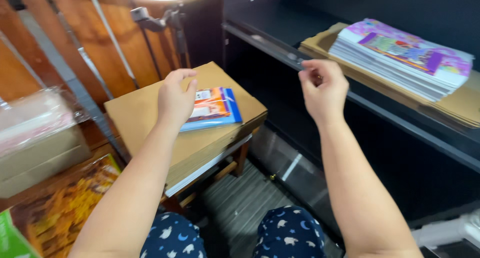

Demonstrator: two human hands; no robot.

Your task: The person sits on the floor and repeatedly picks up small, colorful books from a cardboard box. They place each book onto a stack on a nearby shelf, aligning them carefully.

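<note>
Sitting low, the person has both knees in moon-and-star print trousers (289, 233) at the bottom of the view and both forearms stretched forward. The left hand (175, 99) lies flat, fingers loosely spread and gripping nothing, on the left edge of a thin colourful booklet (214, 108), which rests alone on a stack of brown cardboard sheets (150, 113) on a small wooden stool. The right hand (324, 88) hovers in the air, fingers curled narrow with fingertips pinched together; whether anything is between them cannot be told. Farther right, a thick pile of similar booklets (400, 58) sits on a dark shelf (410, 123), so by this look one booklet is laid out and most remain.
</note>
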